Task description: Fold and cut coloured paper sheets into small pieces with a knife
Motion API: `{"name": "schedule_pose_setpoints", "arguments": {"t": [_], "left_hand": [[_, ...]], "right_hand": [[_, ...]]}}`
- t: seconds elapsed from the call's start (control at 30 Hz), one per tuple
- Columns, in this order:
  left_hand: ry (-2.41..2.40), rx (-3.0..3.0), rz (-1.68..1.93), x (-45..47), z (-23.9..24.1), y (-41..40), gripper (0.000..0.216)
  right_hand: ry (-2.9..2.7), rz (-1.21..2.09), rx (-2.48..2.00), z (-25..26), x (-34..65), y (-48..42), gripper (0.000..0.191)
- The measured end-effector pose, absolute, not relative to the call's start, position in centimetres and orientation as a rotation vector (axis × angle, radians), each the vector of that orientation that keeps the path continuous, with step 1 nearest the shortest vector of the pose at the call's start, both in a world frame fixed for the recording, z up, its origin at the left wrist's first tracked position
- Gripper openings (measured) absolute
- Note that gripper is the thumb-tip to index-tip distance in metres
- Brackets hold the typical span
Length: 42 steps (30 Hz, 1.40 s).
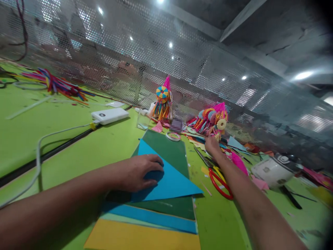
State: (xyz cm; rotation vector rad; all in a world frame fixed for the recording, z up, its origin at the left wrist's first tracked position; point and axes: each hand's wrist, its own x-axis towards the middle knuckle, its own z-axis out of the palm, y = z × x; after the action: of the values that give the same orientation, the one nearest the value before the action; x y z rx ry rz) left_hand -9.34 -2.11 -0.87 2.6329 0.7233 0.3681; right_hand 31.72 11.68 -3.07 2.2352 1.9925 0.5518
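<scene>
While a perforated metal screen (109, 45) rises behind everything, a lime-green tabletop (156, 137) spreads around a dark green board (177, 151). Nearest the person, a yellow-orange paper sheet (145, 236) shows below the board's near edge, with a blue paper strip (156, 218) between the two. On the board lies a bright blue paper triangle (171, 184), its sharp right tip overhanging the board's right edge. The person's left hand (139, 173) rests palm down over the board, on that triangle, fingers loosely bent rather than clenched, thumb apart. The right hand (212, 145) is beyond the board's right edge, by a heap of coloured papers; its fingertips are hidden, so whether they grasp anything cannot be told. Right of the board lie red-handled scissors (211, 173). Past the board's far edge stands a tasselled paper ornament (161, 104); to its left, a white power bank (113, 116). A slim ring (173, 139) sits at the board's far right corner.
</scene>
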Motion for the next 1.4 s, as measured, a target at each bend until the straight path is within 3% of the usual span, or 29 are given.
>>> {"name": "schedule_pose_setpoints", "arguments": {"t": [0.23,0.43,0.57,0.63,0.93,1.17,1.3,1.4], "left_hand": [[0.691,2.662,0.359,-9.2,-0.8,-1.9,0.033],[0.649,2.666,0.372,-9.2,-0.9,-1.6,0.035],[0.631,2.667,0.397,-9.0,-1.0,-1.2,0.033],[0.636,2.675,0.410,-8.7,-1.1,-1.0,0.034],[0.752,2.890,0.196,-6.4,0.2,1.1,0.034],[0.763,2.950,0.104,-3.9,0.6,0.5,0.034],[0.707,2.895,0.137,-4.5,0.1,-1.1,0.063],[0.640,2.873,0.058,-5.1,0.5,-1.7,0.069]], "right_hand": [[2.067,0.554,2.281,-2.0,30.0,9.7,0.036],[2.478,0.466,2.097,-1.0,25.3,3.7,0.039],[3.215,0.034,1.625,-1.1,20.6,-2.0,0.028],[3.334,-0.030,1.467,-1.4,18.7,-4.1,0.028],[3.229,0.207,1.647,-4.5,16.1,-5.5,0.025],[3.188,0.193,1.733,-4.9,16.2,-5.4,0.022],[3.157,0.215,1.765,-4.6,16.4,-5.6,0.024],[3.194,0.164,1.750,-4.6,16.8,-5.6,0.024]]}}
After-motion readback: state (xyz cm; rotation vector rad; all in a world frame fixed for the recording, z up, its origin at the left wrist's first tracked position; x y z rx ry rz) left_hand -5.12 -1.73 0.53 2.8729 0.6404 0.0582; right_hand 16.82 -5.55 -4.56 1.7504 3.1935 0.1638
